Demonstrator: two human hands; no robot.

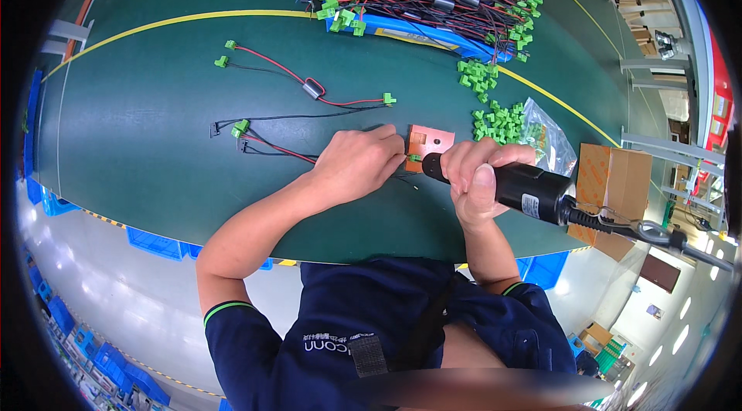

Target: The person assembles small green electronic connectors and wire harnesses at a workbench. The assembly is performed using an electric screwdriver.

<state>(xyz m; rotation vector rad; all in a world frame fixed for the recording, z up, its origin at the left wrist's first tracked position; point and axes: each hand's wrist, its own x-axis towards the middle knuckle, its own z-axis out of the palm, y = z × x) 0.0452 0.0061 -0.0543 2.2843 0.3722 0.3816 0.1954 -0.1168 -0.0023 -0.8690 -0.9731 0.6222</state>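
My right hand [481, 179] is wrapped round a black electric screwdriver [533, 193], which lies nearly level with its tip pointing left. That tip is at a small green terminal connector [415, 157] on a reddish block fixture [440, 136]. At the fixture's left side, my left hand [359, 163] is closed in a pinch on a wire, its fingertips beside the connector. A red and black wire harness [284, 151] with a green connector [240, 129] runs under this hand. Exactly where the pinched wire meets the connector is hidden by my fingers.
Another harness [311, 88] lies beyond my left hand. A blue tray [433, 34] at the back is heaped with harnesses. Loose green connectors [501, 123] and a clear plastic bag [550, 140] sit right of the fixture. A cardboard box [626, 187] stands at the right; the screwdriver's cord [618, 227] trails rightward.
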